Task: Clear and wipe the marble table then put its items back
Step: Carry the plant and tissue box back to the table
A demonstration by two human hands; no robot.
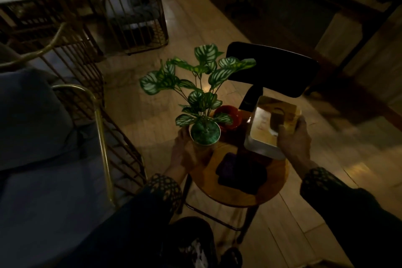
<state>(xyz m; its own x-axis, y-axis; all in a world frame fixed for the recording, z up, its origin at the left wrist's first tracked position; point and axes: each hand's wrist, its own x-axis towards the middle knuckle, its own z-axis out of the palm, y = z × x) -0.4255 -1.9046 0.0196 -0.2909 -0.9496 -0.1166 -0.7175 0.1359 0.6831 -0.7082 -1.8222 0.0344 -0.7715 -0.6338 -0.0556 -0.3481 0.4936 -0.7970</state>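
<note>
Here your left hand [183,150] curls around the potted plant [204,135] while your right hand [294,137] grips the shiny tissue box [267,124]. Both hover over the wooden chair seat [276,183], where a red bowl [229,116] and dark cloth [241,174] lie.

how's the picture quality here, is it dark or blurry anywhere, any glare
Head view: dim and warm-toned overall; glare on the shiny box in the right hand; plant fairly sharp, left hand murky; motion blur at top-left; wide-angle bending at edges.
</note>
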